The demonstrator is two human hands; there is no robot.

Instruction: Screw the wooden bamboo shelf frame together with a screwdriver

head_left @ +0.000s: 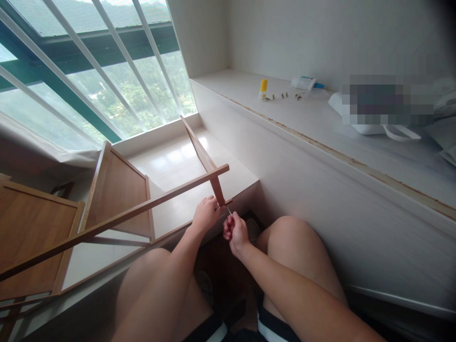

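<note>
A wooden frame with a long rail and several brown panels stands across the white ledge at my left. My left hand is closed around the lower end of its short end board, near the small wooden piece at the bottom. Just below and to the right, my right hand is closed around a thin metal tool. The shaft's tip meets the end board's lower edge; my fingers hide the handle, so its exact kind does not show.
Several small metal screws, a yellow-capped tube and a white tube with a blue cap lie on the raised shelf. A white strapped case sits farther right. My knees flank my hands. A barred window is behind.
</note>
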